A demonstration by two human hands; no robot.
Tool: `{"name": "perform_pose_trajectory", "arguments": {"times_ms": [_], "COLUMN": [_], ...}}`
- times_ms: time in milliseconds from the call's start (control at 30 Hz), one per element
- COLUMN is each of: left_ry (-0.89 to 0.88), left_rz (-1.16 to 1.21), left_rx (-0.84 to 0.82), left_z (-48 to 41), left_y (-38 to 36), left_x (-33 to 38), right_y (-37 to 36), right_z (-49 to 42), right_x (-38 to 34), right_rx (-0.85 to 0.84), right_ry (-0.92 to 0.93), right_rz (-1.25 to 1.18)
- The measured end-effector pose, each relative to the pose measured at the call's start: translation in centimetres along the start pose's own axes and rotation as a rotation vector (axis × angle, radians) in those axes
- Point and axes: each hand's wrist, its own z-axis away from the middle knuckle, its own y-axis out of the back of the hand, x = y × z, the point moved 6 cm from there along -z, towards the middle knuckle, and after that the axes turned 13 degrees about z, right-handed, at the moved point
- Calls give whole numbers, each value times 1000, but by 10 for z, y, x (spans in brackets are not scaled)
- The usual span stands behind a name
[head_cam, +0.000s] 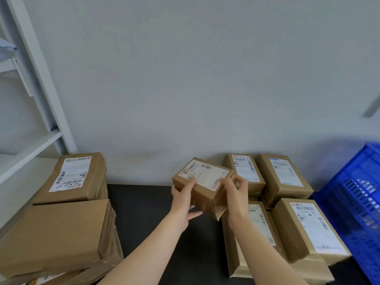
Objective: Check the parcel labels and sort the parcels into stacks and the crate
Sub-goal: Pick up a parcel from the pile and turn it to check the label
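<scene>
While both hands clasp the small cardboard parcel (202,187) in the air above the dark floor (141,212), its shipping label (204,176) faces up. The left hand (183,199) grips its near-left corner, the right hand (236,191) its right end. Reading goes best with thumbs off the print, before choosing the right-hand stacks (287,202) or the blue crate (357,202).

parcels (202,187): brown cardboard, matt, white paper labels
crate (353,200): blue plastic, perforated
floor (144,212): dark, matt
</scene>
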Motion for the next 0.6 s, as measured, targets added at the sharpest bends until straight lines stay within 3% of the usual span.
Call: {"name": "perform_pose_trajectory", "arguments": {"times_ms": [300, 600], "left_ry": [-88, -30], "left_rz": [-290, -423], "left_rx": [-168, -299], "left_z": [10, 18], "left_y": [-38, -80], "left_x": [-44, -89], "right_y": [83, 136], "right_z": [25, 26], "right_x": [26, 28], "right_rx": [239, 419], "right_ry": [-30, -11], "right_rz": [257, 667]}}
